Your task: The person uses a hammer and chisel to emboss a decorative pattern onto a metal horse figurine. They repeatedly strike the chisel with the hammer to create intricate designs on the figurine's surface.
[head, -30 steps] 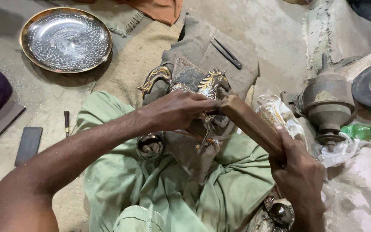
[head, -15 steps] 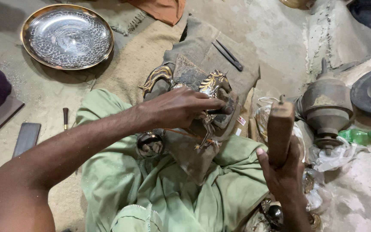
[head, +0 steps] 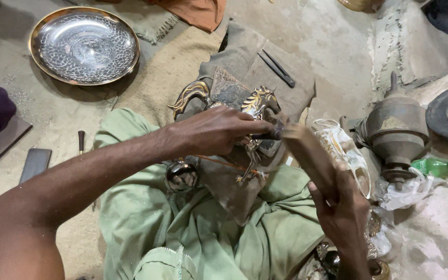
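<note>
We noted the left hand closed over a small dark punch, its tip against the brass horse figure resting on a leather pad over the lap. The right hand was wrapped shut around a wooden mallet. The mallet's long axis ran up-left, its head touching or just beside the punch end, right of the horse.
</note>
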A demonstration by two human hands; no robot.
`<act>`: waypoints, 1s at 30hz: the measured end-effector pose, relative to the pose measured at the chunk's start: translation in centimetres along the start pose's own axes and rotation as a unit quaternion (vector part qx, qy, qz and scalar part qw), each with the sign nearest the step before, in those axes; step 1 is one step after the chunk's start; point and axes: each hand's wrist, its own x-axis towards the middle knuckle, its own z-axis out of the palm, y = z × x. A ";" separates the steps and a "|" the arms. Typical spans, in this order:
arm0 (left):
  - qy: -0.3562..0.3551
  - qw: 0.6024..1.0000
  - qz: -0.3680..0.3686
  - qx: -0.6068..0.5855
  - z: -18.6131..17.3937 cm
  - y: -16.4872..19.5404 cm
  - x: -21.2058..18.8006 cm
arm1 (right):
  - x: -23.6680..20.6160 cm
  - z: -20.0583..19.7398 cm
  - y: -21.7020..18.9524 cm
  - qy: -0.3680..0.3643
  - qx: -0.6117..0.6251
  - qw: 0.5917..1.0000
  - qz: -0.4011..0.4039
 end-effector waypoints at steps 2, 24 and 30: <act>-0.010 1.000 -0.016 -0.002 -0.2 0.3 0.0 | 0.0 -0.1 0.1 -0.056 -0.032 0.997 0.036; -0.003 1.000 -0.018 -0.014 -0.3 -0.4 -0.2 | 0.8 -0.1 0.2 -0.079 0.061 0.993 0.062; -0.003 1.000 -0.008 -0.022 -0.3 -0.6 -0.3 | 0.3 0.1 1.4 -0.067 -0.027 0.997 -0.001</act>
